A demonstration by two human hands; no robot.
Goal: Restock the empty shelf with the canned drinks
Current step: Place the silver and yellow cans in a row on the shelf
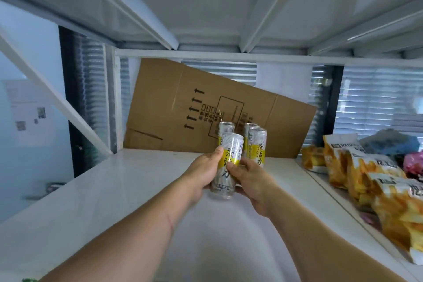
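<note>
A tall white-and-yellow drink can (230, 153) is held tilted just above the white shelf (128, 181), near its middle. My left hand (207, 173) wraps its left side and my right hand (248, 179) grips its right side. Behind it stand three matching cans: one (226, 128) at the back left, one (257, 146) close to my right hand, and one (248, 127) mostly hidden behind that.
A flattened cardboard box (183, 107) leans against the back of the shelf. Yellow snack bags (370, 176) fill the neighbouring shelf on the right. The shelf above (206, 18) hangs low overhead. A diagonal white brace (57, 103) runs along the left side.
</note>
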